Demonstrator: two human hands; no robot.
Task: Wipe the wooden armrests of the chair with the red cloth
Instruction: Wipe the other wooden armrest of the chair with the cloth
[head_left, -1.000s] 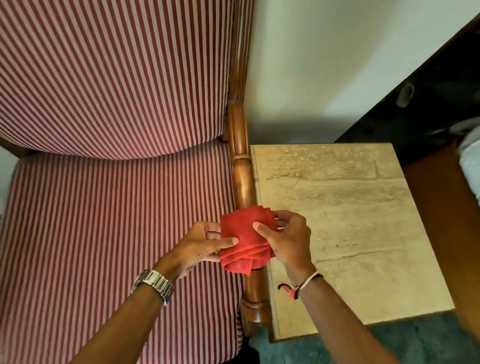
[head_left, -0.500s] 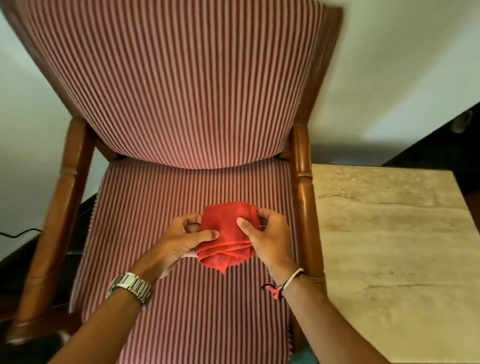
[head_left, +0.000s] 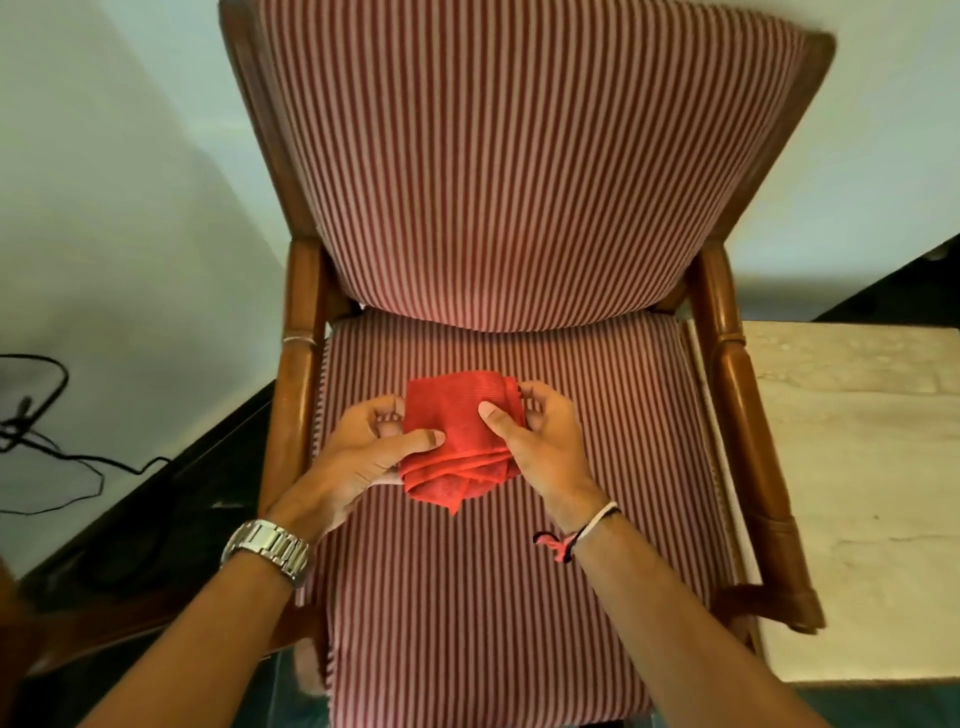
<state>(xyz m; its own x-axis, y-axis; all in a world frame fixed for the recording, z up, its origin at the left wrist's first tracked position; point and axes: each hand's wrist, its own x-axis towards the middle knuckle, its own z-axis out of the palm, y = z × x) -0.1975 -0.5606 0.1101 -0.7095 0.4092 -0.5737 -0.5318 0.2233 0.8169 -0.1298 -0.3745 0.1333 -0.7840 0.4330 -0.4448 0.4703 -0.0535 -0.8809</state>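
The folded red cloth (head_left: 457, 434) is held between both hands above the middle of the striped seat (head_left: 498, 597). My left hand (head_left: 358, 457) pinches its left edge, thumb on top. My right hand (head_left: 540, 441) grips its right side, thumb pressed on the cloth's face. The chair's left wooden armrest (head_left: 293, 395) runs along the seat's left side, about a hand's width from my left hand. On the other side the right wooden armrest (head_left: 743, 426) lies well right of my right hand. Neither armrest is touched by the cloth.
The chair's striped backrest (head_left: 519, 171) rises ahead against a pale wall. A beige stone side table (head_left: 857, 467) butts against the right armrest. Black cables (head_left: 47, 447) lie on a pale surface at the left, beside a dark floor strip.
The cloth and both hands have moved left, off the right armrest to over the middle of the seat. The view has swung left, so the whole chair shows.
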